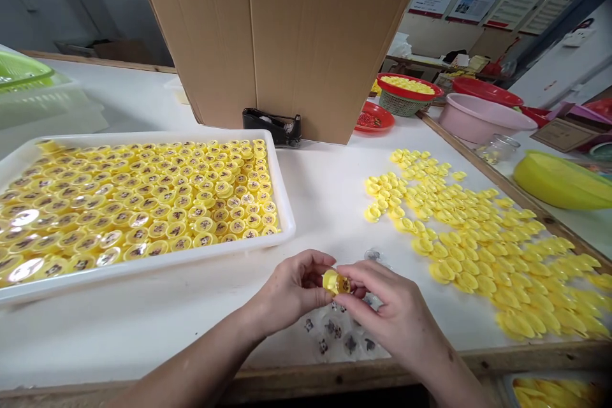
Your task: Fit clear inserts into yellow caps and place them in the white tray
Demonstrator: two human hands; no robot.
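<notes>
White tabletop (329,194); right of tray (285,217), left hand (294,290) and right hand (389,298) pinch yellow plastic piece (329,282), printed end (343,285) away from tray.

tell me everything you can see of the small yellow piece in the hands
The small yellow piece looks like glossy plastic, rounded, with a dark printed picture on a shiny, amber-tinted part towards the right hand. That hand and the left hand pinch it in their fingers, above clear printed discs on the white table. Fingers hide some of it; whether the printed part is fully seated cannot be told.
</notes>
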